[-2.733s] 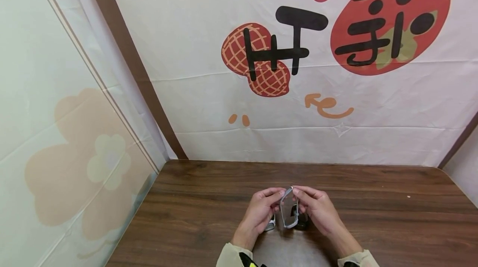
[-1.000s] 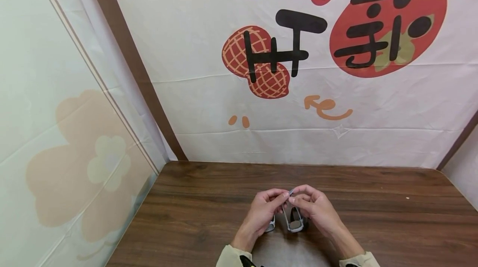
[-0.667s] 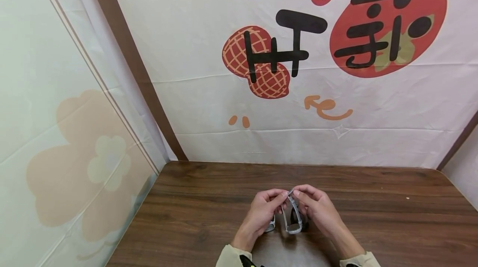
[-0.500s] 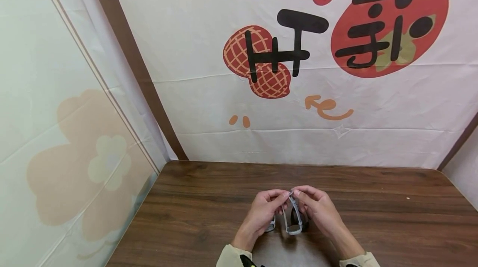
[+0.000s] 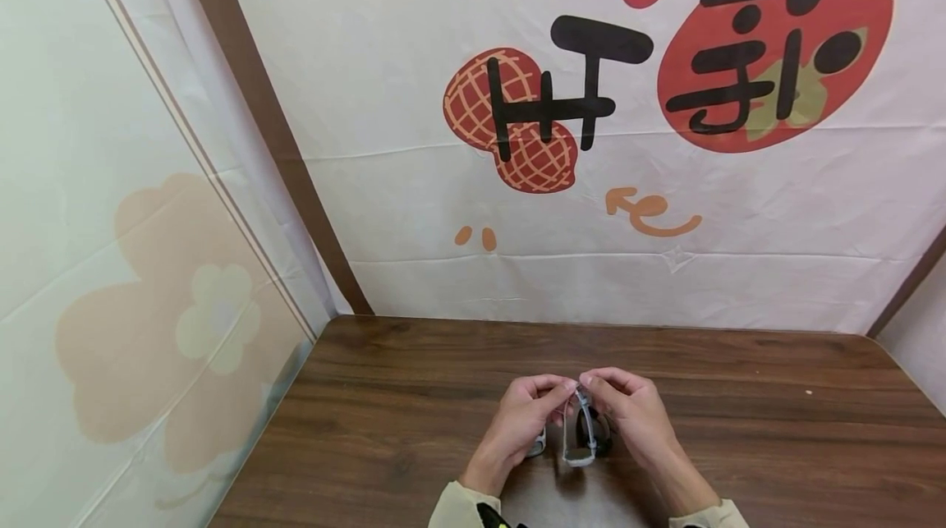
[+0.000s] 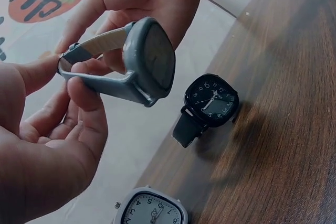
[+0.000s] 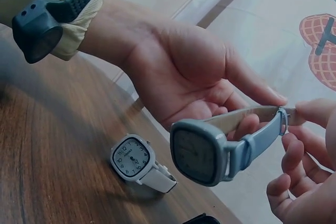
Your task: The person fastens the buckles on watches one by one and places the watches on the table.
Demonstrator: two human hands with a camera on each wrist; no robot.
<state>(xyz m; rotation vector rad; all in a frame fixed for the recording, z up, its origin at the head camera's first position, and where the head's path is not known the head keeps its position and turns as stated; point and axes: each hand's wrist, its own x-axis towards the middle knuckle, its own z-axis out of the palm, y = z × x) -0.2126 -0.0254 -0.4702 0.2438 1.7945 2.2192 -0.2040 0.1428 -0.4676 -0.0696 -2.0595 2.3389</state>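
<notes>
A blue-grey wristwatch (image 5: 580, 460) hangs face-down between the two hands in the head view, its strap drawn into a loop. My left hand (image 5: 516, 420) pinches the strap near the buckle with thumb and fingers. Opposite it, my right hand (image 5: 634, 413) pinches the strap at the same joined end. The right wrist view shows the watch case (image 7: 197, 151) and the metal buckle (image 7: 284, 119) between both sets of fingertips. Beyond the hands, a black watch (image 6: 211, 100) and a white watch (image 7: 133, 157) lie on the table.
The brown wooden table (image 5: 414, 364) meets a white printed cloth (image 5: 399, 208) at its back edge. Another cloth with a flower print (image 5: 140, 331) stands at the left. A tiny pale speck (image 5: 809, 392) lies on the table at the right.
The watch has swung and turned between the hands, its case now hanging a little lower. The right fingers shifted along the strap end and pinch it again. Both hands stayed nearly in place.
</notes>
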